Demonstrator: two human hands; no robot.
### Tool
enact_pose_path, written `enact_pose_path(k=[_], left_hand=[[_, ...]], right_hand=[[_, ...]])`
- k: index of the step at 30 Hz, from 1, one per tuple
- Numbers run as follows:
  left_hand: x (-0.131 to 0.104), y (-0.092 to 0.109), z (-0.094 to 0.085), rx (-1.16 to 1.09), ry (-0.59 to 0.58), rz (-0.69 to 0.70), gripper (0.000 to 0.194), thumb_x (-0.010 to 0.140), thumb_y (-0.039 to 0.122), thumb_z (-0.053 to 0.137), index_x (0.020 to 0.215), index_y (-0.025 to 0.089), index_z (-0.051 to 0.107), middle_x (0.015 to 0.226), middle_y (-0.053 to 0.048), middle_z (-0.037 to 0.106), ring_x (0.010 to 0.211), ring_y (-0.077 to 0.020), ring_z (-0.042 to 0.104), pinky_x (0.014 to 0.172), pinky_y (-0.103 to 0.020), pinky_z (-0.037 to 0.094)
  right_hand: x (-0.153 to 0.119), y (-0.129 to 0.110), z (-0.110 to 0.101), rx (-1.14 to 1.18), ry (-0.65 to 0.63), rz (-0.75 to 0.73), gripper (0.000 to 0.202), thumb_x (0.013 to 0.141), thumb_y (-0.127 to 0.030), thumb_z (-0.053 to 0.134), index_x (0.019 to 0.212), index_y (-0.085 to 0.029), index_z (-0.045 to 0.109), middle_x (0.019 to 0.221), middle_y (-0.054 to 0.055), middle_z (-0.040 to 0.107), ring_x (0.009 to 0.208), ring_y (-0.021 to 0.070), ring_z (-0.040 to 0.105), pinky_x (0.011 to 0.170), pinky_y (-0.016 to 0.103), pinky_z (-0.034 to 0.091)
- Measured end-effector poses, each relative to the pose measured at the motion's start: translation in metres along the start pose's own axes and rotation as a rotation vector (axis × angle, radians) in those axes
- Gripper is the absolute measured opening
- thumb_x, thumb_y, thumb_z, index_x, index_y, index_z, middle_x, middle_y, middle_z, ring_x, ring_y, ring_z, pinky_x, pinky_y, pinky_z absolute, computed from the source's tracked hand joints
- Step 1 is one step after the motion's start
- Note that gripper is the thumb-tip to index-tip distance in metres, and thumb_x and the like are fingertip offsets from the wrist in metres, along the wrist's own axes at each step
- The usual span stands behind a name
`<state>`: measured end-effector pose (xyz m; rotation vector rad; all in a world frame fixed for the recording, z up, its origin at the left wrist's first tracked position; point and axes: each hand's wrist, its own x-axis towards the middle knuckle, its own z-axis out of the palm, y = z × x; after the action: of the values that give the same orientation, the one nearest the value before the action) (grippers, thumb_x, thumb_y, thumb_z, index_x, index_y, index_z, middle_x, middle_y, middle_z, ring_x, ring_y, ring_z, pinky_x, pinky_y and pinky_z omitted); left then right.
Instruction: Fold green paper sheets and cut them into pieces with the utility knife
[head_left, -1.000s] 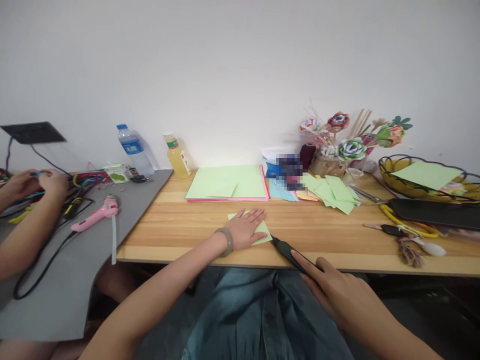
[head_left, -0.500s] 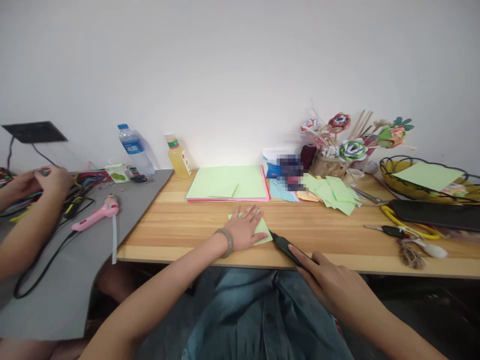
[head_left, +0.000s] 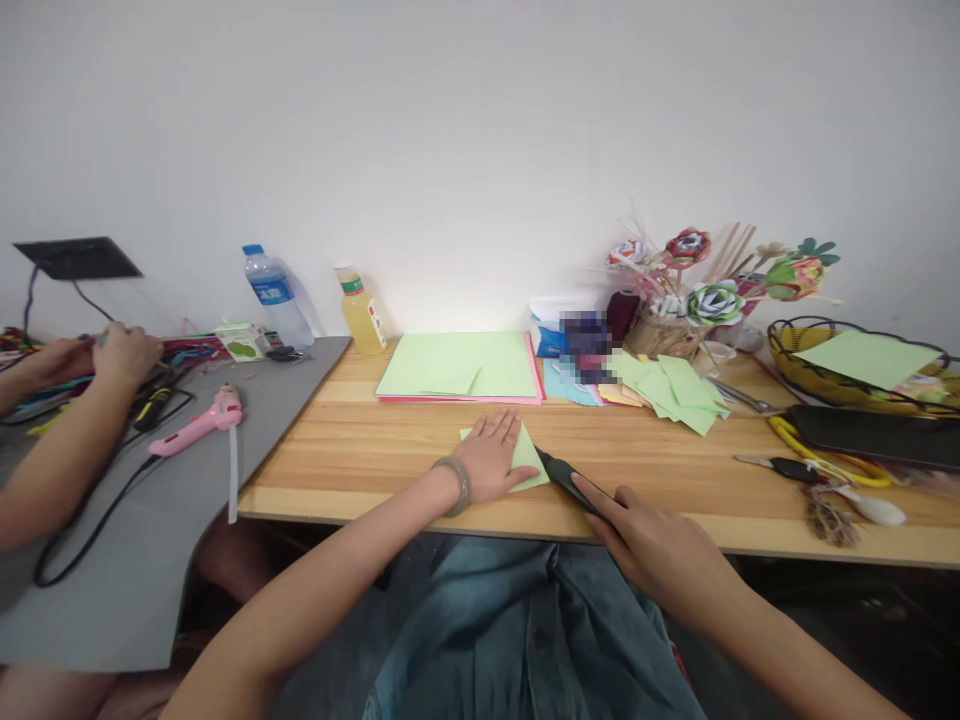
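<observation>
My left hand (head_left: 489, 462) lies flat with fingers spread, pressing a small folded piece of light green paper (head_left: 529, 464) onto the wooden table. Much of the paper is hidden beneath the palm. Gripped in my right hand (head_left: 637, 535) is a long dark tool (head_left: 568, 476) with a narrow pointed tip; I cannot make out its exact kind. That tip rests at the right sloping edge of the paper, just beyond my left thumb. Behind my hands lies a stack of coloured sheets (head_left: 420, 355), light green on top.
Green paper squares (head_left: 688, 385) lie right of the stack, before paper flowers (head_left: 714, 302). Farther right are a yellow basket (head_left: 802, 350) and scissors (head_left: 795, 468). Leftward stand two bottles (head_left: 363, 318). A pink glue gun (head_left: 199, 425) lies near another person's hands (head_left: 124, 355).
The dark tool's tip has slid a little away from me along the paper's right edge, my right hand following. My left hand stays on the paper. The view has shifted slightly.
</observation>
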<state>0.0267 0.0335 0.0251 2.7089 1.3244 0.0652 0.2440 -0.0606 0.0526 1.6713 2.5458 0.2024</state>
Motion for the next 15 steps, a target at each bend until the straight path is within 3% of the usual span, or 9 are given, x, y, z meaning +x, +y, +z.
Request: enact_pose_path(k=[15], left_hand=[[-0.002,0.001,0.0,-0.027,0.025,-0.021,0.084,0.087,0.063,0.017,0.14,-0.001,0.009,0.148,-0.019,0.005,0.136,-0.0271,0.002,0.11,-0.04,0.011]], right_hand=[[0.029,0.005,-0.007,0.068,0.013,0.051,0.046,0.092,-0.031,0.03,0.137,-0.025,0.034,0.086,0.008,0.06,0.066,0.0235,0.063,0.05,0.029,0.038]])
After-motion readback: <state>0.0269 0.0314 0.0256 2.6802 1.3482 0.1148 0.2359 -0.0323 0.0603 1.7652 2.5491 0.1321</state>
